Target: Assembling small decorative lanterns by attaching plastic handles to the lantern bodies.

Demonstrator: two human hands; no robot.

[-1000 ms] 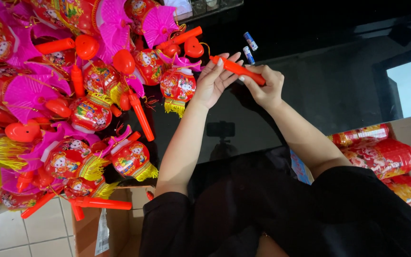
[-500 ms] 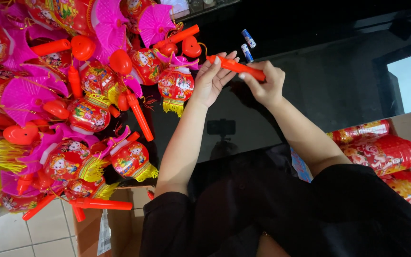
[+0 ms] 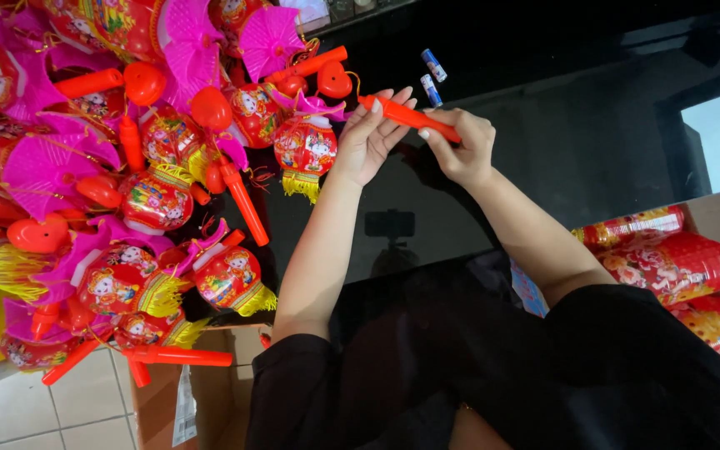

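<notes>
I see open room on the dark glossy table (image 3: 593,150) to the right of my hands; the pile of red and pink paper lanterns (image 3: 152,175) crowds its left edge. Two small blue-and-white batteries (image 3: 432,77) lie just beyond. Both forearms reach away from me, wrists bent inward. My left hand (image 3: 368,137) pinches one end of the slim orange plastic stick handle (image 3: 410,117), my right hand (image 3: 460,150) closes its grip around the other, held above the table.
</notes>
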